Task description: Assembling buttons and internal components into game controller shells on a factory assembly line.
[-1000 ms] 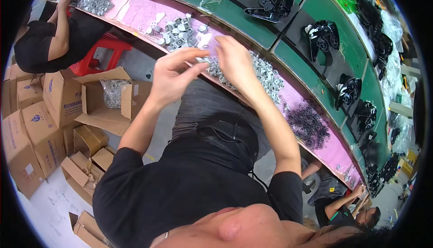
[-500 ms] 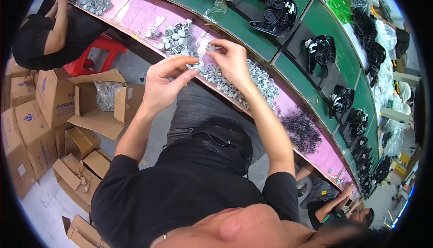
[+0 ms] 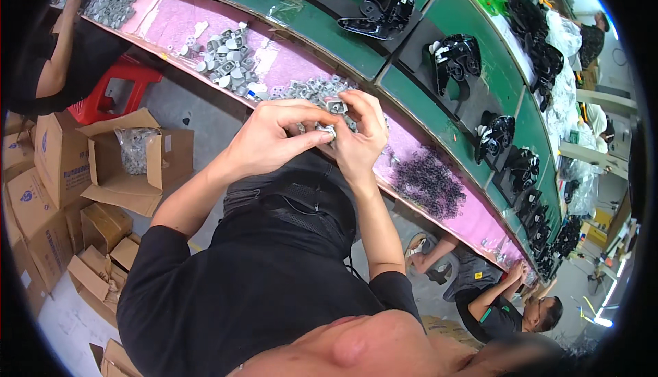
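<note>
My hands meet above the near edge of the pink-covered bench (image 3: 185, 15). My left hand (image 3: 269, 136) pinches a small light-grey part (image 3: 330, 132) between thumb and fingers. A grey square-ended plastic piece (image 3: 336, 107) sits in the fingers of my right hand (image 3: 361, 140), whose thumb side touches the left fingertips. Just beyond the hands lies a heap of small grey parts (image 3: 312, 90), partly hidden by them. To its left is a pile of larger grey caps (image 3: 229, 58). Black small parts (image 3: 432, 181) are spread on the right.
Beyond the bench runs a green conveyor (image 3: 411, 106) with black moulded assemblies (image 3: 380, 5). Cardboard boxes (image 3: 58, 164) and a red stool (image 3: 113, 89) stand at the left. One co-worker (image 3: 507, 308) sits at the right; another's arm (image 3: 58, 55) reaches the bench at the far left.
My right hand has come back from the bench toward my left, now with a grey plastic piece in its fingers. The hands, apart before, now touch. The whole view has shifted.
</note>
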`<state>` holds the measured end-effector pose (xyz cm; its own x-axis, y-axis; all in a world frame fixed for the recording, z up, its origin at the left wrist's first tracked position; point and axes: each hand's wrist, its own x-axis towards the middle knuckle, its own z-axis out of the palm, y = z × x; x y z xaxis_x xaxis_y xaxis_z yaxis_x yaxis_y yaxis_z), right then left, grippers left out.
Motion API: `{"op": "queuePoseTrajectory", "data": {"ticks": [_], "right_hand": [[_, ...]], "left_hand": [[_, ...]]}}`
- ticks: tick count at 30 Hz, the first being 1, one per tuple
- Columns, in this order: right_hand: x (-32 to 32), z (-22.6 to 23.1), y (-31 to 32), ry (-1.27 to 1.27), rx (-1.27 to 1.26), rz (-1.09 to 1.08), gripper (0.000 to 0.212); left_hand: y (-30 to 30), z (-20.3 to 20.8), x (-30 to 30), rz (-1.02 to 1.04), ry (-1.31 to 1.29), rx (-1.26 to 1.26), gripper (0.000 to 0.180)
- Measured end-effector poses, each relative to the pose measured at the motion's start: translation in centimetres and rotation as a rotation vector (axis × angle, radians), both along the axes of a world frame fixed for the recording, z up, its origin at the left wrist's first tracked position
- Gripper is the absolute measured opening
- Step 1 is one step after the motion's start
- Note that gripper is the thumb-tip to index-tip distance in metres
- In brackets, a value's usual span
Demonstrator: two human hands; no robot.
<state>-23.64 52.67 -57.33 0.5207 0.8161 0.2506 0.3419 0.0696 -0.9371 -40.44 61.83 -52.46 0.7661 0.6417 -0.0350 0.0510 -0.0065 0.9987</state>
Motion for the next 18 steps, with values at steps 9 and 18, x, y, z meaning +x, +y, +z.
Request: {"op": "queuePoseTrajectory", "data": {"ticks": [9, 18], "right_hand": [[0.3, 1.8, -1.7, 0.108, 0.042, 0.140, 0.037], [1.8, 0.8, -2.1, 0.924, 0.019, 0.213, 0.029]], "left_hand": [[0.2, -0.5, 1.0, -0.027, 0.055, -0.008, 0.025], [-0.2, -0.9, 1.3, -0.058, -0.013, 0.318, 0.026]]}}
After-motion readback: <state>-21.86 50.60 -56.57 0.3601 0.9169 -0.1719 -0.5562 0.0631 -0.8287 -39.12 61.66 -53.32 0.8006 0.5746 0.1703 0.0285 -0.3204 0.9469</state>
